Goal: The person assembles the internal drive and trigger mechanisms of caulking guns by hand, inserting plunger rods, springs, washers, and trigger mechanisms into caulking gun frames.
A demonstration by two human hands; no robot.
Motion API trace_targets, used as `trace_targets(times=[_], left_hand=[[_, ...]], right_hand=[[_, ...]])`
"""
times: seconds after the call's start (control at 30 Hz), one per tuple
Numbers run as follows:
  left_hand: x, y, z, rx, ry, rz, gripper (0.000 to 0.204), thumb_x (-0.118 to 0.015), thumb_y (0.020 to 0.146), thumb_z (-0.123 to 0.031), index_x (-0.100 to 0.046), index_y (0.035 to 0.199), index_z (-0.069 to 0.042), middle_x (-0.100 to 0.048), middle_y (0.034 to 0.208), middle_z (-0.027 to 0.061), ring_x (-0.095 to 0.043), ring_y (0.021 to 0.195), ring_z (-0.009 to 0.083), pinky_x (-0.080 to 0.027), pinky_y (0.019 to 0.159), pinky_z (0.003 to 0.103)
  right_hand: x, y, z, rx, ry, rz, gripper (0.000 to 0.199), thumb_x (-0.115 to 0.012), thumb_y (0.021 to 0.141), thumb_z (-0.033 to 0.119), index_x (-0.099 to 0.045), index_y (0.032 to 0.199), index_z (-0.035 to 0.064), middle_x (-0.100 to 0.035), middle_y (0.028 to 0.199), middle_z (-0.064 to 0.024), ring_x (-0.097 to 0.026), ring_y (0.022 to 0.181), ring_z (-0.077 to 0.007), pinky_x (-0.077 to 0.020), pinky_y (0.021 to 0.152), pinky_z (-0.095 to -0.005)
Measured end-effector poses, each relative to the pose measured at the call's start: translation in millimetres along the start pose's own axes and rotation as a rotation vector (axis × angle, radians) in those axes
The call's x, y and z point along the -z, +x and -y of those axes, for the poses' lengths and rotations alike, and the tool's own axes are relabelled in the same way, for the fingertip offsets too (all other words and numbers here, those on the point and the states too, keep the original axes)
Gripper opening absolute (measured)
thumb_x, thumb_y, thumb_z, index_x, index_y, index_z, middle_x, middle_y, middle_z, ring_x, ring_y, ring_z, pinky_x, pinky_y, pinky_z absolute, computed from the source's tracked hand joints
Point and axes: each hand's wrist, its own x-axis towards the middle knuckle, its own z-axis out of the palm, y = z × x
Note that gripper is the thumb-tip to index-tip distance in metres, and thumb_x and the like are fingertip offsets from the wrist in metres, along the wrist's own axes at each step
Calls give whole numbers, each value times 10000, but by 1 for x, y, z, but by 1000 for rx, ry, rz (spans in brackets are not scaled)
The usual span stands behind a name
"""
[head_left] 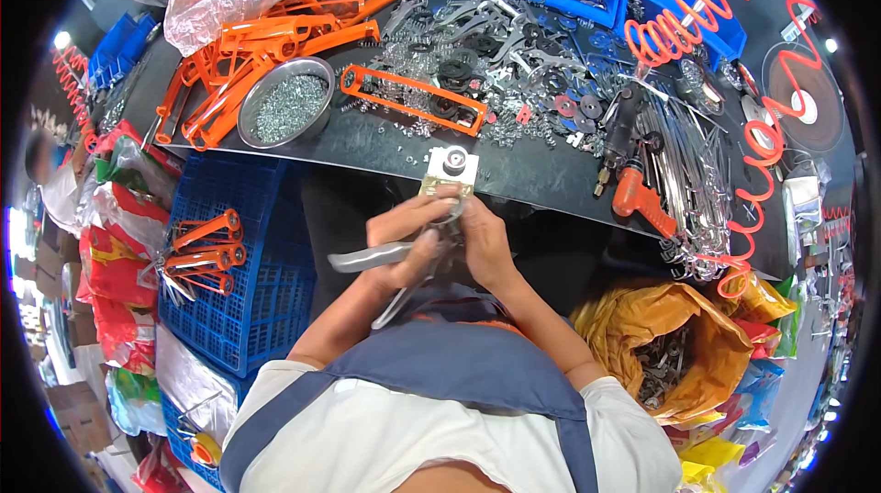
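Just hands (450, 240) at bench edge (514, 183)

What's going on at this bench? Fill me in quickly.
A person is working at a dark workbench with both hands close together at its front edge. The left hand and right hand grip a grey metal tool part and press it against a small fixture on the bench edge. A steel bowl of small screws, orange plastic handles and a powered screwdriver lie on the bench. Finished orange-handled pieces rest on a blue crate on the left.
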Motion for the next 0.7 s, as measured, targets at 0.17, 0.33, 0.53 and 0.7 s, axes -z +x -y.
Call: trace_targets(times=[0.17, 0.33, 0.53, 0.7], left_hand=[[31, 14, -34, -184, 125, -52, 298, -486, 823, -34, -613, 1077, 58, -602, 1121, 272, -562, 1110, 450, -458, 938, 507], [9, -16, 19, -266, 548, 11, 318, -606, 767, -68, -620, 1079, -10, -610, 1136, 214, -580, 1105, 407, -412, 983, 508], [-24, -39, 39, -75, 924, 53, 622, -718, 729, -423, -542, 1197, -53, -553, 1257, 139, -468, 1241, 366, -248, 1066, 561], [-3, -29, 20, 153, 779, 428, 688, -735, 720, -358, -477, 1298, -87, -368, 1423, 183, -274, 1354, 409, -208, 1078, 578]], right_hand=[[11, 34, 19, 249, -219, -140, 177, -595, 888, 87, -566, 1038, -2, -632, 828, -103, -609, 696, -136, -491, 644, -272], [39, 58, -9, 110, -90, -228, 133, -597, 886, 43, -584, 1007, -11, -613, 869, -13, -544, 742, -46, -449, 671, -206], [40, 66, -13, 94, -202, -189, 129, -626, 859, 73, -622, 965, 0, -649, 835, -51, -591, 700, -75, -468, 614, -232], [51, 71, -20, 29, -198, -214, 118, -617, 865, 54, -628, 970, 2, -642, 828, -33, -579, 692, -62, -458, 609, -218]])
